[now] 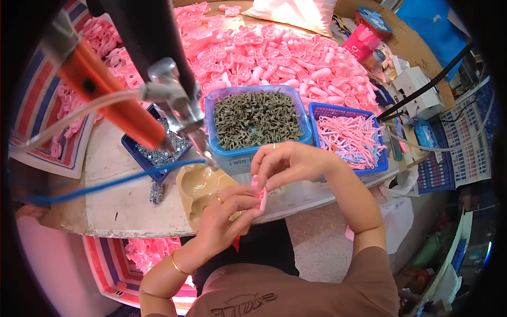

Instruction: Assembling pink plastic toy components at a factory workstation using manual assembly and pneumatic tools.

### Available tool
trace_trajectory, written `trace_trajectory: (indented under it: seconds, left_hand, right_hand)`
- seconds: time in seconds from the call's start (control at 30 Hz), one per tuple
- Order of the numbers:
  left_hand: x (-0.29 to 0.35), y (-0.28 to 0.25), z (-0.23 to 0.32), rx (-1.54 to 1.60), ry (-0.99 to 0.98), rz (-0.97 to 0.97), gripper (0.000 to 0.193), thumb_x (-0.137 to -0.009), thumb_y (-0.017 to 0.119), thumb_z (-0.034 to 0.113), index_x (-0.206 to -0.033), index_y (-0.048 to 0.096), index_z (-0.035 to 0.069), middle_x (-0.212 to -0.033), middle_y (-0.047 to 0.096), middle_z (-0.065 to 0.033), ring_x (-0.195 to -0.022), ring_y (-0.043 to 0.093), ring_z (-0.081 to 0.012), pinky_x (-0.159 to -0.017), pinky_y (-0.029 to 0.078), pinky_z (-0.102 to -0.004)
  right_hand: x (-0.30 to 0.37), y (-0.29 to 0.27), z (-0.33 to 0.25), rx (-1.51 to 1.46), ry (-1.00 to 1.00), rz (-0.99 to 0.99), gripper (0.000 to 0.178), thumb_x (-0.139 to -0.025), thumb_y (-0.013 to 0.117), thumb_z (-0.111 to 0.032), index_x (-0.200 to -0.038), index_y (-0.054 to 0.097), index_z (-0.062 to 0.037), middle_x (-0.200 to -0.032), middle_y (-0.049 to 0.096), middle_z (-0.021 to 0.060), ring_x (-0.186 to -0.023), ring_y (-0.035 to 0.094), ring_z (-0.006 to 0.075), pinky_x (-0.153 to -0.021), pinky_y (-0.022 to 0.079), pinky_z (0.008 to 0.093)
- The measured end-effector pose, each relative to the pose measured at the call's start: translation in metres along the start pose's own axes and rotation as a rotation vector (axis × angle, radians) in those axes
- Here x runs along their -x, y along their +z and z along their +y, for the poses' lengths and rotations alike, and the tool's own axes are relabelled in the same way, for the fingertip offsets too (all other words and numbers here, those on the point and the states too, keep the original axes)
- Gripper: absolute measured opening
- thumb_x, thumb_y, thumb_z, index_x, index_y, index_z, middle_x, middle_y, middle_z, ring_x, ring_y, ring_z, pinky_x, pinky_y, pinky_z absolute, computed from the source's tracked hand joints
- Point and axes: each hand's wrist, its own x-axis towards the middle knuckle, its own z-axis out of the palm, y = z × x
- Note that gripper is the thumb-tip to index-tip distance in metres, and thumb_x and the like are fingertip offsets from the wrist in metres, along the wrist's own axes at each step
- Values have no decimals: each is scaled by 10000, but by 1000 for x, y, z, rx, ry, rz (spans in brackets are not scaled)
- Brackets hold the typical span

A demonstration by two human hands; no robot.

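Observation:
Between my two hands is a small pink plastic shell point(262, 197), held over the table's near edge. My left hand point(224, 214) grips its lower end between thumb and fingers. At its upper end, my right hand point(285, 166) pinches with thumb and fingertips; whether a smaller part is in that pinch is hidden. Just left of my hands lies a tan tray with rounded hollows point(198, 185). Beyond my right hand stands a clear blue tub point(211, 124) full of small dark grey-green clips point(253, 119).
A blue basket point(364, 170) holds thin pink and blue strips. At the left a dark blue tray point(129, 145) has small metal parts. Pink shells point(285, 53) heap at the back. An orange-handled tool point(116, 98) and blue hose point(105, 185) hang in front, upper left.

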Motion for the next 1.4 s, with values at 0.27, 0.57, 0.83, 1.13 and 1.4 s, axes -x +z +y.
trace_trajectory:
  seconds: [0.27, 0.57, 0.83, 1.13, 1.4]
  left_hand:
    - [20, 6, 5, -357, 176, 257, 300, -741, 808, 79, -971, 616, 51, -1138, 654, -160, -933, 668, -286, -755, 549, -335]
    - [52, -6, 6, -579, 146, 159, 304, -725, 804, 33, -966, 621, 58, -1028, 680, -125, -865, 676, -271, -691, 555, -344]
    - [75, 1, 0, -733, 180, 111, 251, -720, 798, 83, -924, 652, 66, -1031, 674, -89, -909, 660, -265, -739, 566, -353]
    - [72, 13, -27, -799, 122, 8, 292, -797, 733, 145, -1059, 634, 63, -1163, 629, -64, -1063, 619, -244, -814, 540, -342]
    - [76, 21, -28, -861, 211, 119, 289, -755, 755, 111, -1020, 646, 78, -1146, 647, -51, -1053, 624, -244, -813, 542, -335]
  right_hand:
    - [-33, -10, -3, 12, 6, -236, 192, -840, 723, -35, -1024, 710, 15, -1031, 676, 95, -888, 663, 136, -768, 542, 251]
    - [-54, -203, 44, 1099, 161, 1107, 153, -755, 700, -172, -889, 719, -100, -860, 717, 96, -796, 704, 206, -716, 540, 343]
    - [-70, -224, 51, 964, 149, 996, 203, -802, 714, -218, -913, 694, -49, -842, 697, 59, -772, 643, 147, -677, 513, 303]
    - [-41, -92, -1, 106, 11, 727, 154, -917, 649, -227, -1022, 615, -119, -792, 589, -52, -657, 525, 28, -543, 397, 181]
    - [-55, 55, 32, 326, 148, 412, 179, -843, 733, -182, -902, 662, -30, -742, 667, 13, -576, 589, 64, -485, 464, 229]
